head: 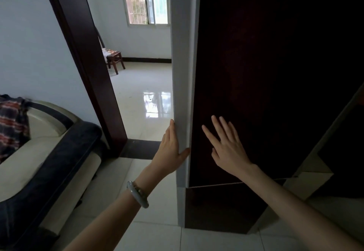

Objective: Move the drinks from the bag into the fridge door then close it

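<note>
Left hand (169,152), grip flat, on edge of upright fridge door (275,73) — right hand (226,148) splayed on front

The fridge door (266,73) is dark brown with a pale grey edge. The sofa (59,162) is cream and navy.

One wide-angle view, worn on the head, faces forward and down, close enough that the tall dark-brown glossy fridge door (266,73) fills the right half of the frame; a dark wooden door frame (82,53) slants across the upper left.
</note>
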`<state>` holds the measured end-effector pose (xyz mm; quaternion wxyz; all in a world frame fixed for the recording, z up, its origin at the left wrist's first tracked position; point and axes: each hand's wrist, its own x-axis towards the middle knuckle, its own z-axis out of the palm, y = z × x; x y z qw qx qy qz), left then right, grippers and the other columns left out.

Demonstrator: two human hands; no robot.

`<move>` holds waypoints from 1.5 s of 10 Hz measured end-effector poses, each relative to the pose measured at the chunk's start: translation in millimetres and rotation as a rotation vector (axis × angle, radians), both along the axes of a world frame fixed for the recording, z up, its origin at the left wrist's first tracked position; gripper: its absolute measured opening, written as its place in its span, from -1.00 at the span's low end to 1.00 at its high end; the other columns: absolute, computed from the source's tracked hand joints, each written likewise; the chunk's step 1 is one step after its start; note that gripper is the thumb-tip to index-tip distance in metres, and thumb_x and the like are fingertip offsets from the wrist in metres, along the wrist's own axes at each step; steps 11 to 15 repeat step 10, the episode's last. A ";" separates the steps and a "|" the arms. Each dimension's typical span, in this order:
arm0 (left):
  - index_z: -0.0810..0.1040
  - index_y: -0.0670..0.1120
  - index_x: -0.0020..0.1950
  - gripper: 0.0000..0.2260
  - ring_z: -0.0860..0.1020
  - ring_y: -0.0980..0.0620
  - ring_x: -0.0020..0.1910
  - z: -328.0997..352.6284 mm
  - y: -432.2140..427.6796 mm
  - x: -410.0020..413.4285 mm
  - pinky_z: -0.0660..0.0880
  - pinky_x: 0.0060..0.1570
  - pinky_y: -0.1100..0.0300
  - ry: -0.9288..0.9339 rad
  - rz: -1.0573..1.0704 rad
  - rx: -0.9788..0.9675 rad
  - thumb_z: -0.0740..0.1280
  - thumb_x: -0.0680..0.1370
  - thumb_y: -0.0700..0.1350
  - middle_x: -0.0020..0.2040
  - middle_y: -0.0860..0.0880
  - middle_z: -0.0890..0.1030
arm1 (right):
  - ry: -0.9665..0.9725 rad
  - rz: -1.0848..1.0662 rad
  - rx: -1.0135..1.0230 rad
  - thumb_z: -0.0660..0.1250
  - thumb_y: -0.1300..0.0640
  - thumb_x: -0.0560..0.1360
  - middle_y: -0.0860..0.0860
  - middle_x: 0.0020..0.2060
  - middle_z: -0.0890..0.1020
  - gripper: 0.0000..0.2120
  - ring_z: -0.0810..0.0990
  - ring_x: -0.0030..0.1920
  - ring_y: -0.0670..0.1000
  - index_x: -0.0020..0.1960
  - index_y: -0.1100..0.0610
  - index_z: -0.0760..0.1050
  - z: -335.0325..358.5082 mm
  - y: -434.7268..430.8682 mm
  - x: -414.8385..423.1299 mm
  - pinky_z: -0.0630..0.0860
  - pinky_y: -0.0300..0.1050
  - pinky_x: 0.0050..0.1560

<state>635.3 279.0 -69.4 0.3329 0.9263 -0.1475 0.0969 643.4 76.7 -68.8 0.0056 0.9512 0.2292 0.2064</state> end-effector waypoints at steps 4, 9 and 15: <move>-0.33 -0.11 0.47 -0.14 0.02 -0.08 0.49 -3.9 -4.5 76.6 0.05 0.42 0.07 -0.022 0.075 -0.009 0.32 0.52 -0.02 0.53 -0.12 -0.04 | 0.000 -0.008 -0.055 0.45 0.15 0.29 0.20 0.48 0.06 -0.16 -0.03 0.47 0.18 0.47 0.12 0.13 -0.3 2.2 73.2 0.03 0.18 0.41; -0.16 -0.18 0.50 -0.22 0.00 -0.14 0.49 -11.6 2.4 68.0 -0.01 0.42 0.05 -0.087 0.078 0.239 0.27 0.52 0.07 0.53 -0.14 -0.02 | 0.167 -0.021 0.015 0.29 0.14 0.49 0.17 0.51 -0.14 -0.26 -0.19 0.49 0.14 0.51 0.07 -0.07 16.1 6.5 54.9 -0.14 0.09 0.46; -0.15 -0.17 0.50 -0.26 -0.06 -0.12 0.50 -9.2 1.6 42.8 -0.10 0.42 0.04 -0.100 0.079 0.349 0.21 0.54 0.11 0.54 -0.13 -0.04 | 0.185 -0.047 0.068 0.25 0.10 0.52 0.14 0.51 -0.18 -0.28 -0.21 0.49 0.10 0.52 0.06 -0.11 26.7 5.6 28.3 -0.19 0.01 0.44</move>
